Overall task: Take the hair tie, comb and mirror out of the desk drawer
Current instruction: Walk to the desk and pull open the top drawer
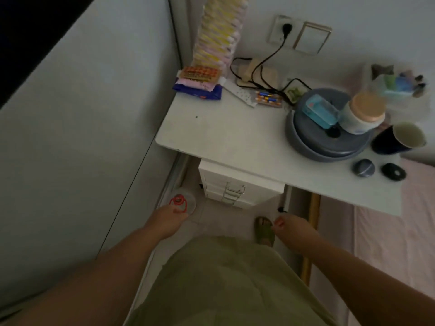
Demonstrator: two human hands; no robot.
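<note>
A red hair tie (177,201) lies against a round clear mirror (188,203), both gripped in her left hand (168,221), low beside the wall. Her right hand (290,228) hangs loosely curled, holding nothing I can make out. Ahead, a white drawer unit (235,187) sits shut under the cluttered desk (223,137).

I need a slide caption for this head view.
Left hand holds a red hair tie beside the closed drawer unit under the desk.
</note>
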